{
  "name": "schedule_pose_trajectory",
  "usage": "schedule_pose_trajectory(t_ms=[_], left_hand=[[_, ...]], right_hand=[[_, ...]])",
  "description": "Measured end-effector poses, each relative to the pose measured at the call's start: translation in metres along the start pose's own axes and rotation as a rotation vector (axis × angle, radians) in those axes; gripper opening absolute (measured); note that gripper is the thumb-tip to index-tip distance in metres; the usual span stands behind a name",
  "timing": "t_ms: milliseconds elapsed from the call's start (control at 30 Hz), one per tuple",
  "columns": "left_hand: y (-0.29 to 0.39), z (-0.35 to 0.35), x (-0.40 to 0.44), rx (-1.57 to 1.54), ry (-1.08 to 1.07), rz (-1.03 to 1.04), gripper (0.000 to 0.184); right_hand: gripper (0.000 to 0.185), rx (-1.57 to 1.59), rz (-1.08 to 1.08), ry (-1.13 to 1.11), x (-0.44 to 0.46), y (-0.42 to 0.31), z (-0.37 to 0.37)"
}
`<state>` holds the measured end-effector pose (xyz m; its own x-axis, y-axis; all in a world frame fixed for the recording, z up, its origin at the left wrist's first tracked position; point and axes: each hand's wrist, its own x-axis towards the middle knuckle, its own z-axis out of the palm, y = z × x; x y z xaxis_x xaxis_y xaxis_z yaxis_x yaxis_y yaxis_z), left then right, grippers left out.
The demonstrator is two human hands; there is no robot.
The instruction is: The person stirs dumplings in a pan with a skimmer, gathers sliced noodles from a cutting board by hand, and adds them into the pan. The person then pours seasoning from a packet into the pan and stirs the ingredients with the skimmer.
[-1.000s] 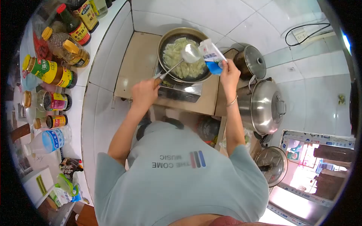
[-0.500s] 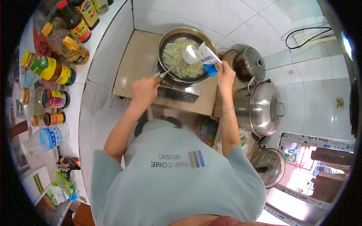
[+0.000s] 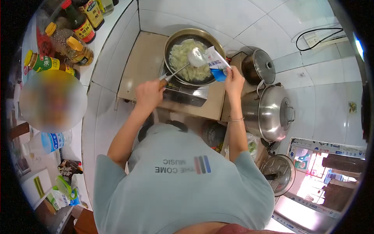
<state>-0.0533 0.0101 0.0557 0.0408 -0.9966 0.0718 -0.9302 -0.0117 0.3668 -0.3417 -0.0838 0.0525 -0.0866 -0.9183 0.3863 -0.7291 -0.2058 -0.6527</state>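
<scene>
My left hand (image 3: pixel 149 94) is wrapped round the handle of a metal ladle (image 3: pixel 180 71). The ladle's bowl hangs over a wide pan (image 3: pixel 168 43), and its inside looks whitish. Pale green sliced food (image 3: pixel 180 54) lies in liquid in that pan, which rests on a stove (image 3: pixel 186 97). In my right hand (image 3: pixel 235 80) is a white-and-blue packet (image 3: pixel 219 64), gripped at its lower end. The packet leans left with its upper end beside the ladle bowl. Whether anything pours from it is too fine to see.
A dark pot with a glass lid (image 3: pixel 259 66) and a large steel pot (image 3: pixel 267 111) stand to the right. Another glass lid (image 3: pixel 278 175) is lower down. Sauce bottles (image 3: pixel 83 27) and a water bottle (image 3: pixel 52 142) line the left ledge; a blurred disc hides part of it.
The packet has turned slightly, showing more of its printed face, with its top still by the ladle. My left hand and the ladle stay nearly still.
</scene>
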Motion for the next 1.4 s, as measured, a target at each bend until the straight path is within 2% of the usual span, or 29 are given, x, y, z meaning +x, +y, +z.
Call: schedule_pose_trajectory(t_ms=[100,200,233,300,333,500,567,600,700,767,967,1000,1100,1133,1167,1267,1400], left_hand=[[0.0,0.001,-0.001,-0.009,0.013,-0.005,0.021],[-0.004,0.006,0.0,-0.022,0.038,-0.008,0.022],[-0.005,0.008,-0.001,-0.032,0.05,0.0,0.023],[-0.003,0.009,-0.003,-0.028,0.042,0.011,0.023],[-0.003,0.008,0.001,-0.024,0.054,0.009,0.023],[-0.002,0.009,0.0,-0.047,0.042,-0.011,0.023],[-0.001,0.007,0.0,-0.051,0.049,-0.004,0.023],[0.001,0.005,0.0,-0.06,0.033,-0.017,0.023],[0.003,0.003,-0.002,-0.065,0.017,-0.021,0.023],[0.003,0.002,0.0,-0.065,0.026,-0.017,0.023],[0.01,-0.003,-0.005,-0.07,0.007,-0.052,0.025],[0.011,-0.004,-0.006,-0.068,-0.005,-0.06,0.026],[0.008,0.001,-0.008,-0.057,-0.02,-0.058,0.026],[0.007,0.003,-0.01,-0.051,-0.029,-0.044,0.027],[0.008,0.002,-0.013,-0.049,-0.032,-0.036,0.027],[0.009,-0.001,-0.016,-0.047,-0.023,-0.03,0.029],[0.01,0.006,-0.02,-0.01,-0.044,-0.055,0.029]], right_hand=[[0.012,0.026,-0.052,0.025,0.006,-0.016,-0.024],[0.013,0.05,-0.08,0.161,0.006,-0.043,-0.041],[0.013,0.051,-0.079,0.162,0.006,-0.036,-0.033],[0.013,-0.119,-0.021,-0.063,-0.001,-0.004,-0.011],[0.014,-0.054,-0.027,-0.07,-0.004,-0.002,-0.006],[0.012,-0.027,-0.036,-0.006,0.0,-0.008,-0.025],[0.011,-0.057,0.043,0.01,0.002,-0.028,-0.047],[0.011,0.022,-0.01,0.091,0.002,-0.036,-0.051],[0.01,-0.053,-0.077,0.04,-0.001,-0.005,-0.025],[0.011,-0.034,-0.02,0.002,-0.002,0.01,-0.012],[0.012,-0.024,-0.064,0.049,0.002,-0.006,-0.042],[0.011,-0.04,-0.012,0.058,0.002,-0.021,-0.053],[0.011,0.02,-0.061,0.127,0.0,-0.011,-0.042],[0.011,-0.065,-0.102,0.059,0.0,-0.002,-0.032],[0.011,0.008,-0.02,0.03,0.0,0.005,-0.023],[0.011,-0.088,-0.033,0.018,-0.001,0.023,-0.015],[0.013,0.004,-0.045,0.109,-0.001,-0.007,-0.044]])
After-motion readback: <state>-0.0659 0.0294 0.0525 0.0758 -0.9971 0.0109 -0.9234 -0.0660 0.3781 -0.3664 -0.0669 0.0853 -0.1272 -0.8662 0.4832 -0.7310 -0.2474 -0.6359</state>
